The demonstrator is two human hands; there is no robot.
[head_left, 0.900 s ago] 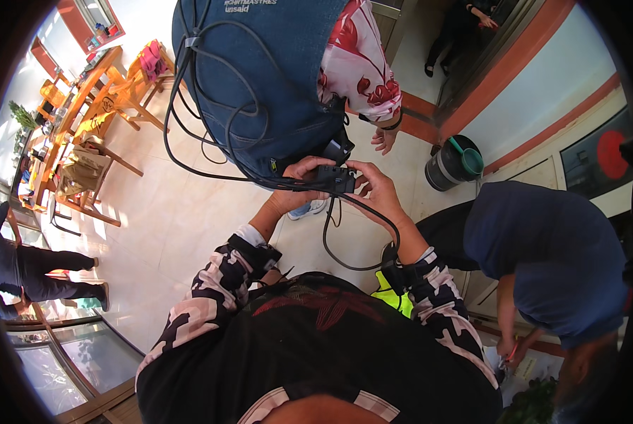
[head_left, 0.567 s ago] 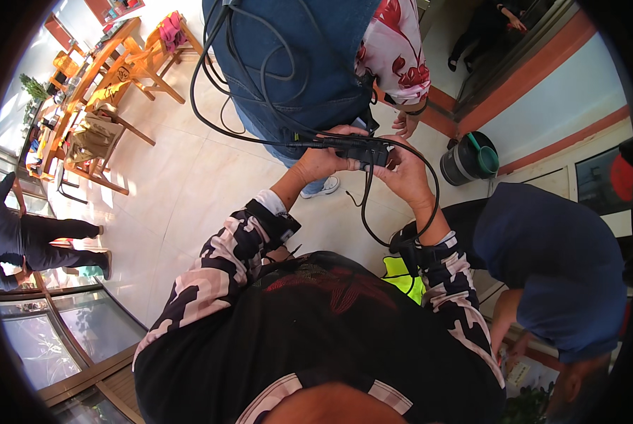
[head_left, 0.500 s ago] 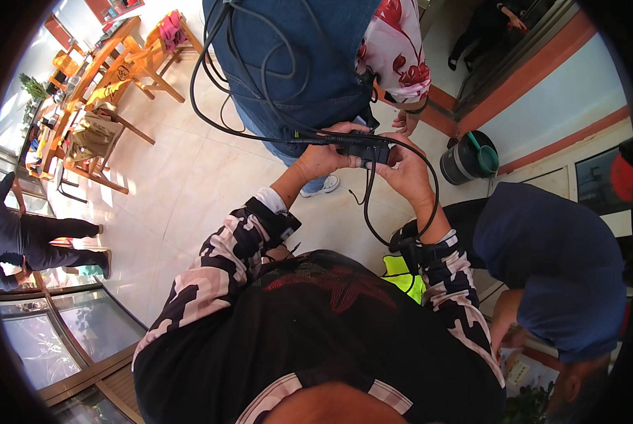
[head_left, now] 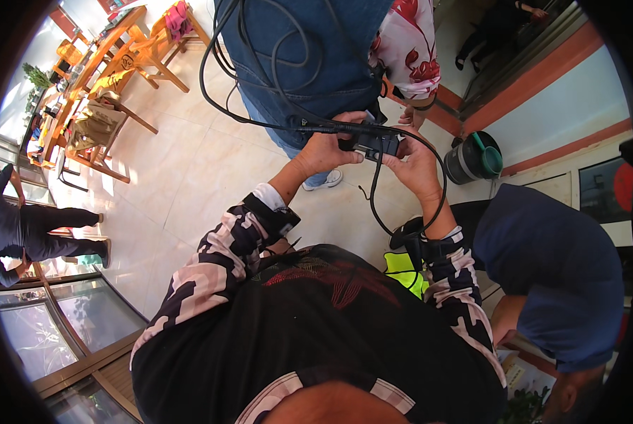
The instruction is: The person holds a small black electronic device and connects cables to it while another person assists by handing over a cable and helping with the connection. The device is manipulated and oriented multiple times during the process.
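Both my hands are raised at chest height around a small black box-shaped device, just behind a person in a denim garment. My left hand grips its left end, thumb below and fingers above. At its right end my right hand is closed, with the thumb pressed near the lower edge. A thick black cable loops over the denim, crosses above the device and curves down past my right wrist. Part of the device is hidden by the cable and my fingers.
A person in dark blue bends over at the right, close to my right arm. A black bucket with a green scoop stands by the wall. Wooden chairs and a long table are at the far left, where another person stands.
The device is tilted a little differently, so more of its greyish face shows between my hands. The whole view has shifted slightly; both hands keep hold.
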